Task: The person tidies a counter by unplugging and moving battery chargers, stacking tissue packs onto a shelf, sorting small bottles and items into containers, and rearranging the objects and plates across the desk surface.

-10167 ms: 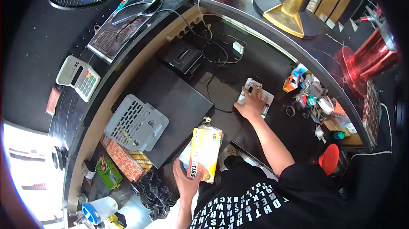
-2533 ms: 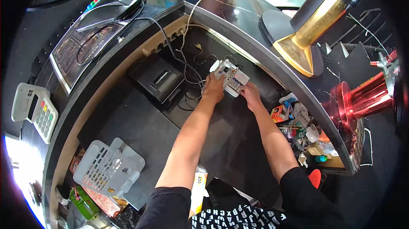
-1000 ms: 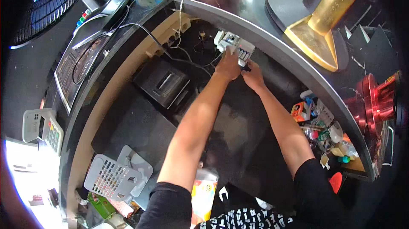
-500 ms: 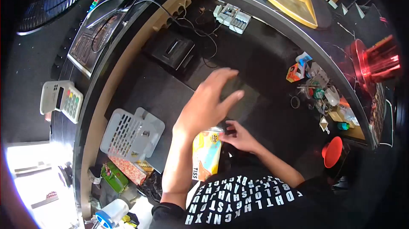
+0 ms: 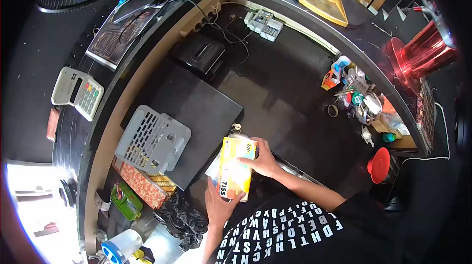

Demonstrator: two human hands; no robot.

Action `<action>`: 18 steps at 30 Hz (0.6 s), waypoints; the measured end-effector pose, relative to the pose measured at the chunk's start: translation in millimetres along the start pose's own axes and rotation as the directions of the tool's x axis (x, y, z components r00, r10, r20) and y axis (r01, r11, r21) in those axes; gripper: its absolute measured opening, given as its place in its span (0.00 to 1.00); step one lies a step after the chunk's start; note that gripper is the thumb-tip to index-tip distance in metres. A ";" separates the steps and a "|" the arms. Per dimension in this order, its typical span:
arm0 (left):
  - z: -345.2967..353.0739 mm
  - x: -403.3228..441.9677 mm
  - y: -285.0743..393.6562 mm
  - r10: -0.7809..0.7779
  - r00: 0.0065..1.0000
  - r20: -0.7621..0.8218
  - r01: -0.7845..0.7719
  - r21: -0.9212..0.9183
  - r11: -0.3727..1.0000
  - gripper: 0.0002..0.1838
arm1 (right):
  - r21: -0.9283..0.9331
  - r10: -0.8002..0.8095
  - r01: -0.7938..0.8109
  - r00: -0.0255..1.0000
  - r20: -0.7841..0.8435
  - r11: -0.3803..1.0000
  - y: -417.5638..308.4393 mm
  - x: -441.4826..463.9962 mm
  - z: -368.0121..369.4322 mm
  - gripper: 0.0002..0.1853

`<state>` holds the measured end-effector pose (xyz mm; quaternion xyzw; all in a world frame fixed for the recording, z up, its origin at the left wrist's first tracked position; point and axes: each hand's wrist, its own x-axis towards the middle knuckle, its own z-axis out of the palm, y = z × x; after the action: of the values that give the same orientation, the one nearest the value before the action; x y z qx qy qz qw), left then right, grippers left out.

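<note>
A yellow and white tissue pack (image 5: pixel 235 174) marked "200" lies close to my body at the lower middle. My left hand (image 5: pixel 221 204) grips its lower end, thumb on the near edge. Around its upper right side are the fingers of my right hand (image 5: pixel 261 161), with the thumb on the top face. Far from both hands, the white device with batteries (image 5: pixel 265 25) rests at the back of the desk shelf, beside loose cables. A grey perforated stand (image 5: pixel 153 138) is left of the pack.
A black printer (image 5: pixel 199 53) stands at the back left. Small items (image 5: pixel 361 99) are heaped at the right, above a red stool (image 5: pixel 379 165). A card terminal (image 5: pixel 78 92) sits on the raised counter (image 5: pixel 105 131). Lower left are a green basket (image 5: pixel 127 201) and a black plastic bag (image 5: pixel 182 220).
Both hands have left the white device, which now lies at the back. They have come back toward my body and closed on the tissue pack.
</note>
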<state>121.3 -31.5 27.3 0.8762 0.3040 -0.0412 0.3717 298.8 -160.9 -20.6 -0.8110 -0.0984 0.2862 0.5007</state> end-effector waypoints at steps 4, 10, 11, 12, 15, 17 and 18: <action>21.4 6.9 -24.0 0.125 0.991 -0.043 -0.129 -0.113 0.985 0.59 | 0.066 -0.024 0.036 0.985 -0.169 0.997 16.4 -7.0 8.3 0.44; 39.7 18.9 2.8 0.149 0.988 -0.043 -0.155 -0.305 0.940 0.41 | 0.454 0.026 0.128 0.948 -0.319 0.882 45.2 -4.3 -11.7 0.34; 41.1 22.3 13.0 0.216 0.976 -0.043 -0.220 -0.238 0.946 0.42 | 0.569 0.051 0.142 0.949 -0.310 0.810 39.4 -6.9 -22.0 0.32; 39.3 25.9 25.8 0.281 0.959 -0.038 -0.283 -0.170 0.944 0.44 | 0.642 0.074 0.171 0.939 -0.337 0.748 45.5 -4.8 -31.9 0.31; 47.6 53.0 56.1 0.459 0.887 -0.053 -0.457 -0.238 0.857 0.49 | 0.816 0.102 0.193 0.951 -0.293 0.545 22.7 4.5 -79.2 0.29; 63.2 79.8 69.0 0.504 0.863 0.038 -0.416 -0.514 0.750 0.55 | 0.816 0.001 0.227 0.963 -0.269 0.532 20.1 20.7 -107.4 0.30; 63.0 90.4 82.9 0.427 0.892 0.148 -0.269 -0.586 0.764 0.54 | 0.837 0.023 0.216 0.964 -0.263 0.502 19.4 29.3 -117.2 0.32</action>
<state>251.0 -73.4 6.9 0.7585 0.0791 -0.0016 0.6469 386.2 -245.7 -9.0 -0.4768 0.0723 0.1682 0.8597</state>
